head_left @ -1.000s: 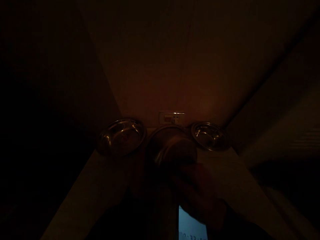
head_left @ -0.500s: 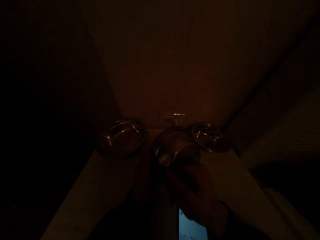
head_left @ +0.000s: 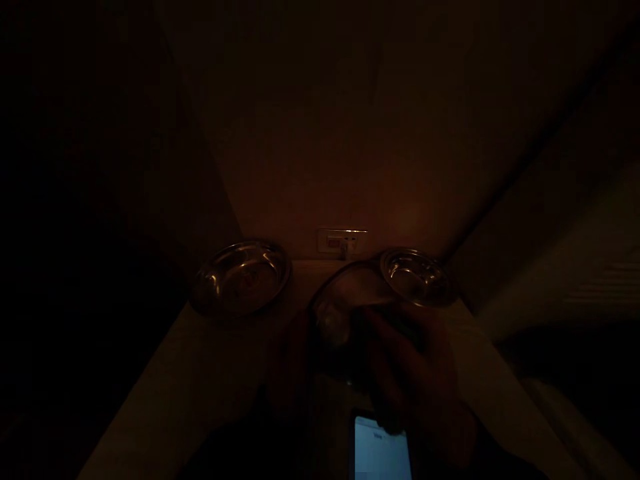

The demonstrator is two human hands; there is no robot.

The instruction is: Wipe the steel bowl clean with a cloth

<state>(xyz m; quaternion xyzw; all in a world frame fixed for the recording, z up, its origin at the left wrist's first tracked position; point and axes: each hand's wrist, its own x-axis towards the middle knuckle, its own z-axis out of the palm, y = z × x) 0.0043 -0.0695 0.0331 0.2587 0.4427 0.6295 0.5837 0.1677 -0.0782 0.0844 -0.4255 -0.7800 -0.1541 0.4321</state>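
Note:
The scene is very dark. A shiny metal dish (head_left: 360, 283), shaped like a shallow bowl, is tilted in the middle over the table. At its left rim my left hand (head_left: 287, 360) is closed, gripping it; the fingers show only faintly. My right hand (head_left: 420, 373) lies over the dish's near right side, fingers bent around a dark, cloth-like piece (head_left: 407, 323) pressed to the metal. Its exact kind is lost in the dark. Below the right hand, a phone (head_left: 383, 453) with a lit screen is near the table's front.
One metal dish (head_left: 243, 277) stands at the back left of the wooden table (head_left: 150, 393), and another (head_left: 417, 277) at the back right. Behind them, a wall socket plate (head_left: 343, 240) has a plug in it. Walls rise behind and at the sides.
My right hand has moved to the right and slightly up across the dish. The middle dish has tilted and shifted slightly. More of the phone screen shows, and its picture differs.

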